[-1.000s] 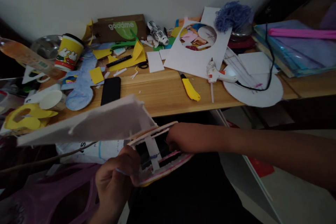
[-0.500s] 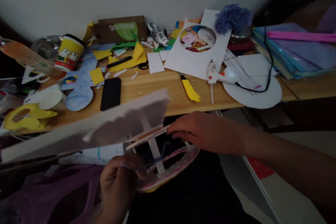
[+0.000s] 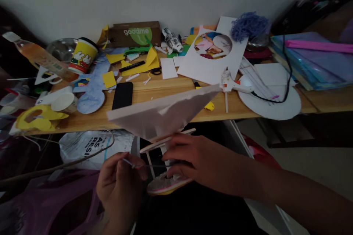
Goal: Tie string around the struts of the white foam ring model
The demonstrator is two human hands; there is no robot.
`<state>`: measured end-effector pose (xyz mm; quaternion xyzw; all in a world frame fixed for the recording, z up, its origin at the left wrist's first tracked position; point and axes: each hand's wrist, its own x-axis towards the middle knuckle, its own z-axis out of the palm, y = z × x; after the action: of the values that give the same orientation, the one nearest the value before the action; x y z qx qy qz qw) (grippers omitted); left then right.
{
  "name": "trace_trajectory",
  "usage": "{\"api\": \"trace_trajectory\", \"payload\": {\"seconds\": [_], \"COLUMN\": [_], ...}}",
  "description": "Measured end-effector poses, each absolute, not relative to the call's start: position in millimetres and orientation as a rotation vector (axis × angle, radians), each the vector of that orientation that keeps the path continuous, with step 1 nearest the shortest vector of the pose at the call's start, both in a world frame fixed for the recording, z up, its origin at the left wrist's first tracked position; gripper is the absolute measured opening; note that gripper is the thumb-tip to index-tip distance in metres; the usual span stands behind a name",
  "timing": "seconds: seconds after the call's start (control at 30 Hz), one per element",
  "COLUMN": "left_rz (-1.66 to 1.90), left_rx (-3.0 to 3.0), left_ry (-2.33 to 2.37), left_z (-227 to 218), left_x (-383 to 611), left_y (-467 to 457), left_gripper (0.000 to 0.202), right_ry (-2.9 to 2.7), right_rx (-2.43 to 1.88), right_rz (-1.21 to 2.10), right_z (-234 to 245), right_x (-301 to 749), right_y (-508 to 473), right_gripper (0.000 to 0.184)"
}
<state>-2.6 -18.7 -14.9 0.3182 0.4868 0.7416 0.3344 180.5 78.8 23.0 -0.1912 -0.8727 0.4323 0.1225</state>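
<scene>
My left hand [image 3: 120, 183] is closed in a pinch on a thin bluish strand of yarn [image 3: 158, 166], which runs taut across to my right hand. Over my lap, my right hand [image 3: 202, 159] has its fingers curled round a white foam-board model. This model has a large pale upper panel [image 3: 165, 114], a narrow board edge under it, upright strips [image 3: 150, 165], and a rounded base [image 3: 165, 185] with a pink line and yellow underside. My right fingers hide part of the strips and the base. Where the yarn meets the model cannot be made out.
On the wooden desk lie a black phone [image 3: 122, 94], a yellow cutter [image 3: 209, 106] partly behind the panel, a glue gun [image 3: 235, 83] with its cord, and a cut-out white board [image 3: 195, 67]. Blue yarn [image 3: 249, 25], a tilted bottle [image 3: 41, 57] and a yellow cup [image 3: 83, 55] stand farther back.
The upper panel has swung round to the right and now covers part of the cutter. My right hand has moved down and left onto the strips. My left hand has shifted slightly left, drawing the yarn straight.
</scene>
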Motion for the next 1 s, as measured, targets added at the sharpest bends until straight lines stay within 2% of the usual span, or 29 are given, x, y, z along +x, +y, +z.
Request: {"api": "trace_trajectory", "payload": {"seconds": [0.17, 0.27, 0.37, 0.47, 0.7, 1.0], "left_rz": [1.862, 1.675, 1.456, 1.230, 1.142, 0.994], "left_rx": [0.997, 1.176, 1.454, 1.568, 1.292, 1.532], "left_ry": [1.523, 1.676, 1.644, 1.608, 1.605, 1.574], "left_z": [-19.7, -26.9, -35.2, -37.3, -19.0, -2.8], "left_x": [-12.2, -18.4, -24.9, -27.5, -12.0, -11.9], "left_y": [-25.2, -31.3, -35.5, -36.3, -23.5, -26.5], "left_gripper": [0.014, 0.019, 0.021, 0.025, 0.017, 0.021], "right_ry": [-2.599, -2.561, -2.495, -2.456, -2.417, -2.449], "right_rx": [-0.552, -0.658, -0.872, -0.945, -0.975, -0.941], "right_rz": [1.305, 1.353, 1.424, 1.435, 1.444, 1.381], "right_z": [27.1, 30.9, 34.0, 34.0, 29.9, 29.4], "right_x": [185.6, 185.8, 186.2, 188.0, 193.7, 196.5], "right_y": [81.6, 83.0, 82.8, 81.2, 80.2, 78.7], "right_gripper": [0.028, 0.023, 0.015, 0.015, 0.016, 0.011]}}
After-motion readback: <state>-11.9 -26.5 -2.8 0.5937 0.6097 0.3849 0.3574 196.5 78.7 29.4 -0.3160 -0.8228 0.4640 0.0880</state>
